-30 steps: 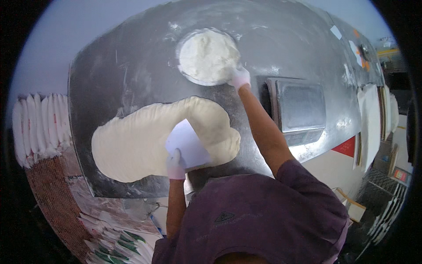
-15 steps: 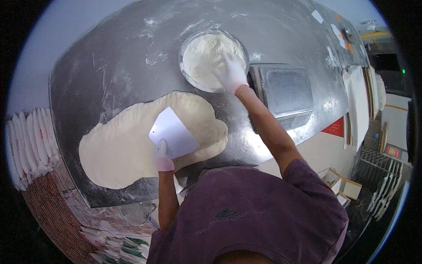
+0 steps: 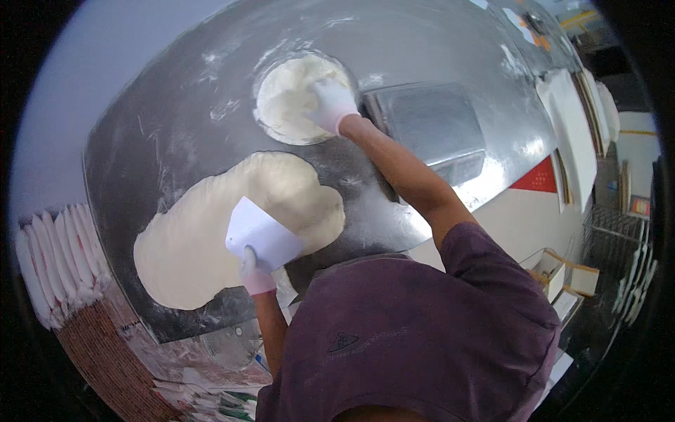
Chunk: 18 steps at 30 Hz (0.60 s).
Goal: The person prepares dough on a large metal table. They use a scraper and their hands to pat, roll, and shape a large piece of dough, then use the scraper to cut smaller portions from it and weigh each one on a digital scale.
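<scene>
My left hand [image 3: 256,271], in a white glove with a pink cuff, grips a white dough scraper [image 3: 263,235] by its lower edge. The flat scraper is held over a large, long slab of pale dough [image 3: 190,232] on the dark worktop. Beyond the dough stands a round bowl [image 3: 268,131] holding white flour [image 3: 288,88]. My right hand [image 3: 333,105], gloved the same way, reaches into the bowl at its right side. Its fingertips are blurred against the flour, so their closing is unclear.
To the right of the bowl lies a dark rectangular box-like object [image 3: 436,126] with a flat top. The grey worktop [image 3: 183,119] carries streaks of flour. White sacks [image 3: 63,260] are stacked beyond its left edge, and white cloth [image 3: 568,130] hangs at the right.
The whole view has shifted and turned slightly. My right hand stays at the bowl, its fingers lower toward the flour than before. My left hand still holds the scraper over the dough.
</scene>
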Each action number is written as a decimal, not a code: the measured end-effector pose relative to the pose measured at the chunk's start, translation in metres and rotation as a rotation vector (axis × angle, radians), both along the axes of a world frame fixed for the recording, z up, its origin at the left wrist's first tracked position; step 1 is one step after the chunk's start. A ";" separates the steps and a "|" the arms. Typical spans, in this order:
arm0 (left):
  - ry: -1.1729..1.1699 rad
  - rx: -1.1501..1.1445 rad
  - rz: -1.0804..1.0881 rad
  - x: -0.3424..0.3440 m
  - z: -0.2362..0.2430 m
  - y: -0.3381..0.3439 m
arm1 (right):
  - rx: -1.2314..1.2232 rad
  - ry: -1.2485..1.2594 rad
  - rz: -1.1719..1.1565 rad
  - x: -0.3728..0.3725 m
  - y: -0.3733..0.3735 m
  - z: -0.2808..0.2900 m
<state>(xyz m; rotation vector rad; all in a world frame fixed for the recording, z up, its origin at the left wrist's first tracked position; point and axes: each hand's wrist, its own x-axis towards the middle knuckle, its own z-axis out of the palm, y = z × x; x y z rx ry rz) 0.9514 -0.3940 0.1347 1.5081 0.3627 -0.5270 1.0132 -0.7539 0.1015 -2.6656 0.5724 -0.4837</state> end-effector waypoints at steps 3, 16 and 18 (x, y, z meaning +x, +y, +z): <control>-0.082 -0.053 -0.040 -0.020 0.002 -0.010 | 0.432 -0.259 -0.151 -0.084 -0.017 0.032; -0.254 0.360 -0.187 -0.054 0.005 -0.030 | 0.786 -0.250 -0.180 -0.283 -0.049 0.007; -0.302 0.501 -0.257 -0.052 0.013 -0.029 | 0.769 -0.113 -0.010 -0.269 -0.017 0.014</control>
